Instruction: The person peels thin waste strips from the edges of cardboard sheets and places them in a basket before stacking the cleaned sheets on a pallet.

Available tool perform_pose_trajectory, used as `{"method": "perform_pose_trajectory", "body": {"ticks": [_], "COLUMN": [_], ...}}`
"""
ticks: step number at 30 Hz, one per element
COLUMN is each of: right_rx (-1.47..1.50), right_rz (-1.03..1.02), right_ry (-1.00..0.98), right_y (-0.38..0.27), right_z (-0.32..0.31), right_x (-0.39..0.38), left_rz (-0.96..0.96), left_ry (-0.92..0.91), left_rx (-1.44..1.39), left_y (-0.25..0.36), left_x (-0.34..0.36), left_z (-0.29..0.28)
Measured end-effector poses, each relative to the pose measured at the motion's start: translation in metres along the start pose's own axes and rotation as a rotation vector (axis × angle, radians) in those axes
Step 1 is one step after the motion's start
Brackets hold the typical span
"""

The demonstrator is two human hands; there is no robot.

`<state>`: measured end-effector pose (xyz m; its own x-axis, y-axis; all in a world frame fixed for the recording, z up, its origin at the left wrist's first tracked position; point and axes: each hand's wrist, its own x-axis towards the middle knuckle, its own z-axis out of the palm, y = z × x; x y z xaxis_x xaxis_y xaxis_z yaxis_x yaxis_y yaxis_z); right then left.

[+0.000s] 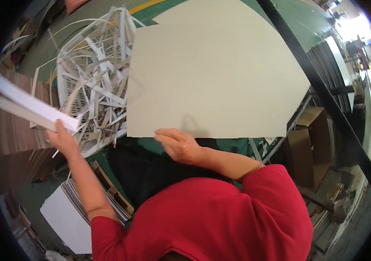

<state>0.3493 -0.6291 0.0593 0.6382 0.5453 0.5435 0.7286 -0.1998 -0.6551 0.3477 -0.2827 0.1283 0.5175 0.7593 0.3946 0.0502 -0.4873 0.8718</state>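
My left hand [64, 139] is closed on cardboard strips [33, 102], white and grey-beige, which reach out to the left past the side of a white plastic basket [62, 89]. Tangled narrow offcuts [103, 82] heap up inside that basket. In front of me lies a large beige cardboard sheet [216, 78] with its plain face up. My right hand [179, 145] is at the sheet's near edge, fingers loosely stretched toward the left, with nothing seen in them.
Tall stacks of brown board [20, 113] stand at the left. Lower left is a stack of white-faced sheets [66, 213]. A dark diagonal bar [324, 95] crosses the right side, near an open cardboard box [309, 145] and more stacked sheets [331, 69].
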Motion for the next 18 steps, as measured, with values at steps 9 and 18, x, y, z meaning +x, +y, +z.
{"method": "perform_pose_trajectory", "body": {"ticks": [9, 18], "right_rx": [-0.001, -0.197], "right_rz": [0.537, 0.526], "right_ry": [-0.164, 0.068], "right_y": [0.005, 0.033], "right_z": [-0.028, -0.069], "right_x": [-0.066, -0.06], "left_rz": [0.4, 0.331], "left_ry": [-0.347, -0.705], "left_rx": [0.99, 0.621], "left_y": [-0.062, -0.077], "left_x": [0.059, -0.065], "left_z": [0.059, 0.143]}}
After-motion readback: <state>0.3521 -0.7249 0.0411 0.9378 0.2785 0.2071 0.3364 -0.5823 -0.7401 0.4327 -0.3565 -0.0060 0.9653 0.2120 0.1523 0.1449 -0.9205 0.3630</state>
